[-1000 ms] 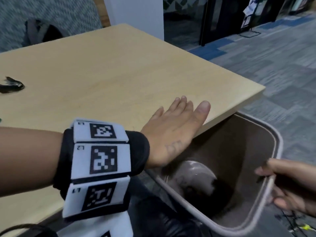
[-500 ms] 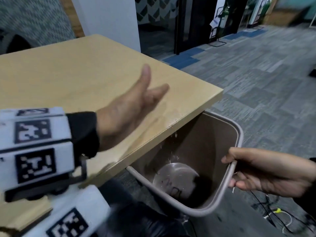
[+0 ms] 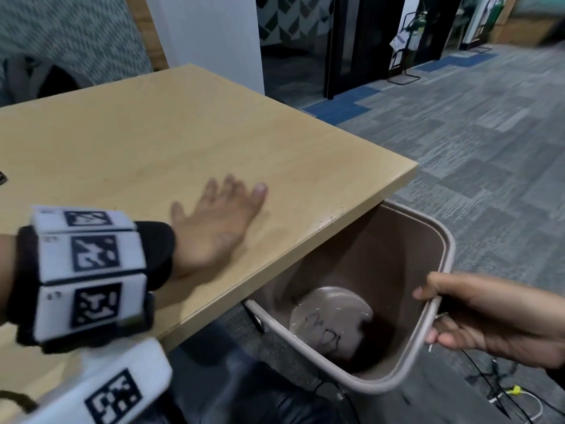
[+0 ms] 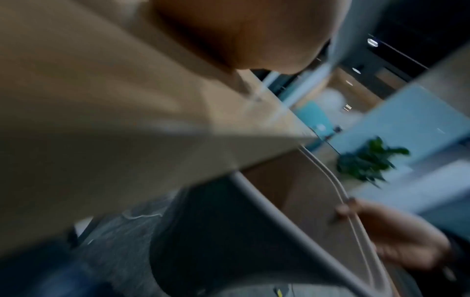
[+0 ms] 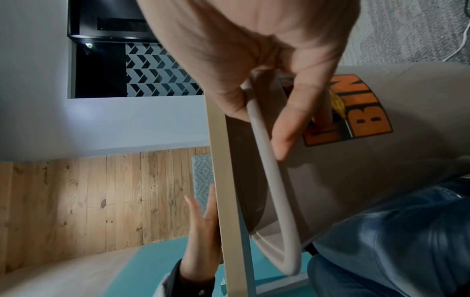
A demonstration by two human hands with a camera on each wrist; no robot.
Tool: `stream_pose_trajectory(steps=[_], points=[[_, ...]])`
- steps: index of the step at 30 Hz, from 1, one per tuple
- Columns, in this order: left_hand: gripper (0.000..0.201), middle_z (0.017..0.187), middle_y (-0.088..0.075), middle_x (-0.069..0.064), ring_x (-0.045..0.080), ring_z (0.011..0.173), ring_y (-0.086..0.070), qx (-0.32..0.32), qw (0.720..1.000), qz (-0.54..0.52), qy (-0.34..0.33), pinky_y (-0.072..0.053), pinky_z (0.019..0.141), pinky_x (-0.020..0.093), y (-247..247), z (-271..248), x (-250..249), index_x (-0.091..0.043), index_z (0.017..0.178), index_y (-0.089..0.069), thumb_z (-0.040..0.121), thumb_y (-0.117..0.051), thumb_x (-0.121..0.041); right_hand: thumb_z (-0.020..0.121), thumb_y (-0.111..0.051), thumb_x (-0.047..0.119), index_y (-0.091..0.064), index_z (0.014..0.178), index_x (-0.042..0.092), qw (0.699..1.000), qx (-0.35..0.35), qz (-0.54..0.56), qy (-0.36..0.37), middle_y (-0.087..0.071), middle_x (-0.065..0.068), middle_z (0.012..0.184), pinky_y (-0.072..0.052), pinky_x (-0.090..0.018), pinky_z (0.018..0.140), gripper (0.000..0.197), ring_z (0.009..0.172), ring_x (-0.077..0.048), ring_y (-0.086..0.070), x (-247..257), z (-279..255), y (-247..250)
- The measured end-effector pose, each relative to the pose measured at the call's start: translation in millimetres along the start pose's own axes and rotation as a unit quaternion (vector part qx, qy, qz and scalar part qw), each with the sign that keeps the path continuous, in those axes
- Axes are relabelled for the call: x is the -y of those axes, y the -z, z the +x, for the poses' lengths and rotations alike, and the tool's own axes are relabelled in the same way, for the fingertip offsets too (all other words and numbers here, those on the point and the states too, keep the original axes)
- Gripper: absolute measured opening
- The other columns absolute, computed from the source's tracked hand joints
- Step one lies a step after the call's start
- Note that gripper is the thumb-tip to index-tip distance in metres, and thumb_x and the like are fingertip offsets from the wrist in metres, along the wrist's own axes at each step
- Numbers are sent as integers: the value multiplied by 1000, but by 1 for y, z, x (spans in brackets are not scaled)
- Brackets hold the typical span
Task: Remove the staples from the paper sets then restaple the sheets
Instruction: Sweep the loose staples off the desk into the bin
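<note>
My left hand [image 3: 220,221] lies flat and blurred on the light wooden table [image 3: 153,133], fingers straight, a short way in from the near right edge. A few loose staples [image 3: 331,220] lie at that edge. My right hand [image 3: 477,313] grips the rim of a beige waste bin [image 3: 440,240], held tilted just below the table edge. More bent staples [image 3: 324,328] lie on the bin's bottom. In the right wrist view my right hand's fingers [image 5: 292,124] curl round the rim of the bin [image 5: 381,180]. No paper sets or stapler are in view.
A dark object [image 3: 2,178] shows at the table's left edge. Grey carpet floor [image 3: 458,133] lies beyond the table, with cables [image 3: 504,390] by the bin. My jeans-clad legs [image 5: 406,241] are under the bin.
My left hand was flat at the table edge over the bin, then lifted and turned on edge, and now lies flat further back. The right hand has kept hold of the bin.
</note>
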State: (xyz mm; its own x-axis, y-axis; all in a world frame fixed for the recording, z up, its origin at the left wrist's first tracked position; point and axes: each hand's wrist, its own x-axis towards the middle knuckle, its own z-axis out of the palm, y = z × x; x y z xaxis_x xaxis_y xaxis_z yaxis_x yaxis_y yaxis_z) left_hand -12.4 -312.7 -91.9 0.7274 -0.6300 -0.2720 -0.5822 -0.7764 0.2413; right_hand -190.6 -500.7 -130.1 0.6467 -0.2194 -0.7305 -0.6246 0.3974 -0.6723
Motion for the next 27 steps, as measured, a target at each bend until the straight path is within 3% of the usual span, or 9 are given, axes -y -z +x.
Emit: stream_pose_trajectory(steps=[1, 4, 9, 13, 16, 19, 21, 24, 27], points=[[63, 153, 23, -9, 13, 141, 20, 40, 999, 24, -17, 6, 114, 55, -3, 3, -12, -26, 145, 17, 91, 6, -56, 89, -45, 5, -53, 83, -1, 1000, -1, 1, 2, -54, -23, 46, -44, -20, 27, 12, 27, -19, -52, 0, 0, -1], [80, 151, 28, -10, 7, 138, 25, 86, 987, 41, -126, 10, 114, 50, -13, 3, -50, -22, 143, 21, 77, 16, -66, 89, -45, 2, -52, 77, 0, 1000, 5, 12, 10, -52, -21, 47, -44, -20, 27, 14, 28, -20, -53, 1, -1, -2], [86, 153, 22, -11, 0, 136, 27, 106, 962, 67, -244, 17, 113, 35, -36, 0, -70, -21, 146, 14, 73, 7, -67, 87, -46, 3, -53, 81, 1, 1000, 18, 18, 7, -52, -18, 54, -46, -18, 31, 9, 33, -18, -57, 2, 3, -1], [92, 153, 21, -11, -5, 135, 26, 97, 949, 82, -288, 22, 109, 27, -45, -5, -63, -23, 146, 13, 68, 10, -71, 88, -46, 5, -55, 87, 0, 1000, 25, 15, 2, -53, -18, 59, -47, -18, 32, 10, 34, -17, -57, 0, 6, 2], [85, 155, 10, -15, -9, 134, 17, 65, 953, 42, -292, 14, 107, 15, -29, -10, -49, -29, 148, -7, 74, -4, -71, 87, -45, 2, -53, 79, 0, 1000, 18, 19, 7, -53, -19, 54, -45, -19, 30, 11, 32, -18, -56, -1, 5, 3], [71, 152, -21, -17, -15, 128, -14, -48, 966, -113, -226, -3, 97, -7, -2, -11, -26, -36, 138, -37, 75, -23, -67, 87, -45, 0, -51, 77, 0, 1000, 11, 14, 16, -54, -20, 50, -45, -19, 30, 12, 31, -19, -55, -2, 4, 5], [85, 153, -20, -12, -9, 132, -15, -70, 979, -139, -131, -7, 100, -2, 10, -9, -3, -31, 143, -28, 69, -22, -73, 88, -45, 0, -50, 78, 0, 1000, 10, 10, 18, -55, -23, 51, -45, -19, 30, 11, 31, -18, -55, -3, 5, 5], [134, 156, 15, -2, 12, 141, 14, 30, 999, -36, -13, 1, 115, 34, 5, -14, 12, -20, 147, 9, 35, 6, -94, 89, -45, 1, -50, 76, 0, 1000, 5, 10, 22, -56, -24, 50, -45, -20, 30, 13, 30, -19, -54, -6, 6, 5], [131, 146, 34, -10, 19, 138, 26, 65, 997, 29, -28, 6, 112, 50, -12, -16, -7, -26, 142, 25, 26, 19, -88, 88, -45, 0, -51, 71, 0, 999, 16, 12, 28, -57, -24, 51, -45, -20, 31, 18, 31, -18, -55, -12, 8, 2]])
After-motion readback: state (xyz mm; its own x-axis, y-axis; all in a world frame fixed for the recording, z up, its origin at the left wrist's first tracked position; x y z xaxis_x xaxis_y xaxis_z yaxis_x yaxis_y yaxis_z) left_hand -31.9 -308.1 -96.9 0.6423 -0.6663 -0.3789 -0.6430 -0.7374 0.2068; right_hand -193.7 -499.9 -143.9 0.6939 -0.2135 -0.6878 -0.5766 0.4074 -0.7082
